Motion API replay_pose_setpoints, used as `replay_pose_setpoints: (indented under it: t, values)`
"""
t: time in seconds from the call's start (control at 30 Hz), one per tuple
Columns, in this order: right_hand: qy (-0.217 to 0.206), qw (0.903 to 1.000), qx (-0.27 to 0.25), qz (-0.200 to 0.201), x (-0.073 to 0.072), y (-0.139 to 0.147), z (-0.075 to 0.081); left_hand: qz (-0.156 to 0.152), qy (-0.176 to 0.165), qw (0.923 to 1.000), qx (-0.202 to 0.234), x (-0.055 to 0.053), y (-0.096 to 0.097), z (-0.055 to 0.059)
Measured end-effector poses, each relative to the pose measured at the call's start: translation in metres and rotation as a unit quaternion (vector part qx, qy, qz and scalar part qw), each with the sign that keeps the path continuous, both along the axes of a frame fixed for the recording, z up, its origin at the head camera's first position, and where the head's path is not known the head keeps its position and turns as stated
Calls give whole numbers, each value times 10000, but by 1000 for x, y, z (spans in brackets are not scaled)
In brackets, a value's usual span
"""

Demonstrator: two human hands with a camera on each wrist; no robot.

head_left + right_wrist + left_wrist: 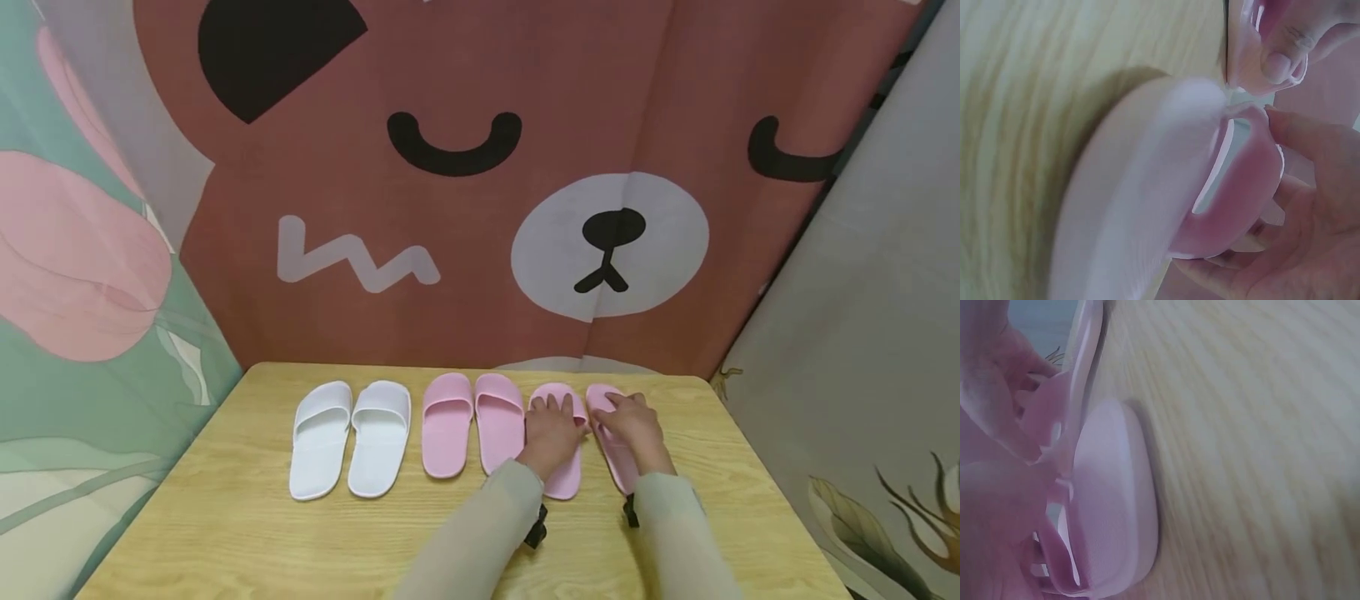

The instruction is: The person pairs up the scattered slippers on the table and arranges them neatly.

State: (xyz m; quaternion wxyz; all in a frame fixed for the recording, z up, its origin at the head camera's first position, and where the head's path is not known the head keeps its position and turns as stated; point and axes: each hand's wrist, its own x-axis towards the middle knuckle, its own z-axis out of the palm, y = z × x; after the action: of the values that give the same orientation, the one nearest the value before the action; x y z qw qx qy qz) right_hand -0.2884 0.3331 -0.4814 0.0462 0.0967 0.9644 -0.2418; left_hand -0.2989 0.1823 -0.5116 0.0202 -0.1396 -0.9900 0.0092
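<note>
My left hand (553, 433) grips a pink slipper (567, 482) over its strap, fingers spread across the top toward the toe. To its right, my right hand (633, 427) holds another pink slipper (617, 464) by the strap. In the right wrist view, the thumb lies at one side of that strap (1252, 194) and the fingers at the other. This slipper is slanted, its heel pointing toward the lower right. The left wrist view shows the left hand's slipper sole (1113, 500) close along the wood. Both hands partly cover the straps.
Left of the hands, another pair of pink slippers (447, 437) sits side by side, toes toward the back. Farther left stand two white slippers (318, 467). The wooden table (240, 533) meets a brown bear-print curtain (465, 325) at its back edge. A grey curtain (862, 333) hangs at the right.
</note>
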Motion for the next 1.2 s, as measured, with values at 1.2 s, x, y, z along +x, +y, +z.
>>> replay_pose_setpoints:
  t: [1.2]
  values:
    - [420, 9986, 242, -213, -4, 8, 8, -30, -96, 9998, 186, 0, 13, 26]
